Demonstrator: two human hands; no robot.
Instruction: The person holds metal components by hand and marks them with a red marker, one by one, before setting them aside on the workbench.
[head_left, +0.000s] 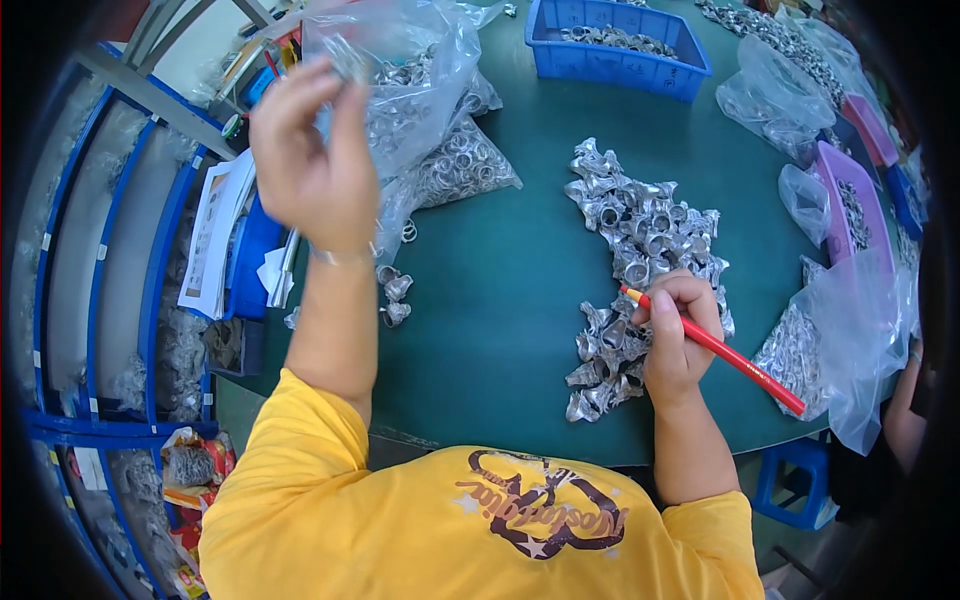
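Observation:
My right hand (680,335) is closed around a red pencil (745,370), its pale sharpened end pointing up and left. That hand rests at the lower right of a heap of chunky silver metal rings (640,225), which spreads down the table toward me. My left hand (320,165) is raised over the far left of the table, beside a clear plastic bag (425,75) of metal rings. Motion blurs its fingertips, and a greyish smear shows by them; whether they hold anything is unclear. Below that wrist lie a few loose rings (396,297).
A blue bin (620,62) with metal pieces stands at the far side of the green table (480,300). Pink trays (848,200) and bagged metal parts (800,350) line the right side. Papers (218,235) lean at the left, by blue shelving (100,250). A blue stool (795,485) is lower right.

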